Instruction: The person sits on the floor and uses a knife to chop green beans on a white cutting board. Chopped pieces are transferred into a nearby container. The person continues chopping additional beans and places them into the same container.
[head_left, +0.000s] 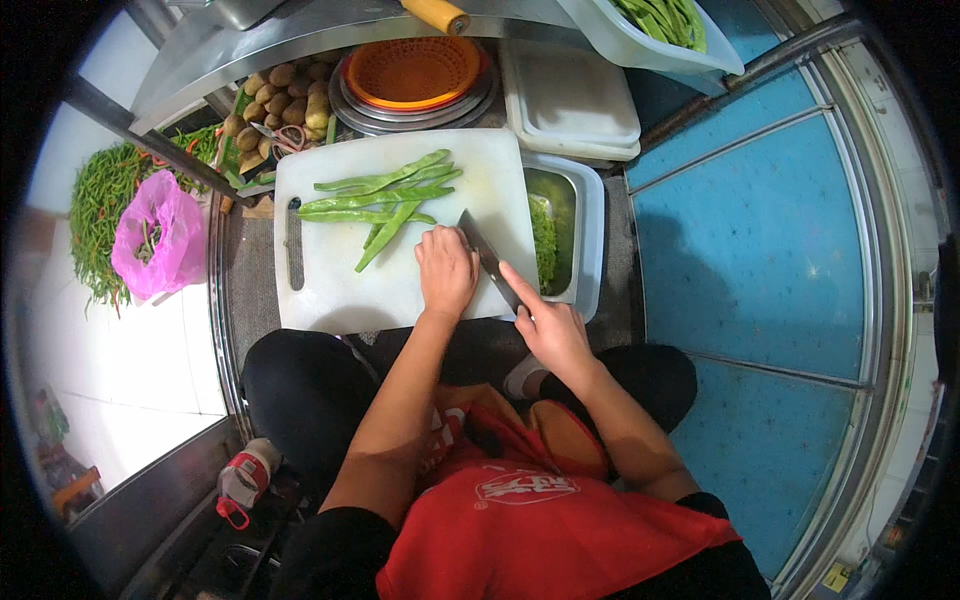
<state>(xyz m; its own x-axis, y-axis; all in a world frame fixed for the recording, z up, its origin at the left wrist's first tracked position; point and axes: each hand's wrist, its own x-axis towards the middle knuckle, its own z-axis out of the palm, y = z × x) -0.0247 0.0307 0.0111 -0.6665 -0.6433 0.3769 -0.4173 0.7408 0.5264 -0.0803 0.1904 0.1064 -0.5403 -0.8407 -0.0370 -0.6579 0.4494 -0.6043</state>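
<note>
My right hand (553, 330) grips a kitchen knife (481, 244), its index finger stretched along the blade's spine. The blade points up and to the left over a white cutting board (330, 292). Close against the blade's left side, my left hand (448, 271) rests on the board with curled fingers; whatever lies beneath them is hidden. Several long flat green beans (390, 196) lie loosely piled on the board, above and left of my left hand. Partly under the board's right edge stands a metal pan (568, 225) with finely shredded greens (543, 244) in it.
Behind the board are potatoes (281, 97), scissors (289, 137), an orange basket (412, 71) and lidded white containers (574, 97). A steel shelf (315, 41) overhangs them, bearing a tub of beans (660, 52). A pink plastic bag (161, 240) sits left; blue cabinet panels (750, 225) stand right.
</note>
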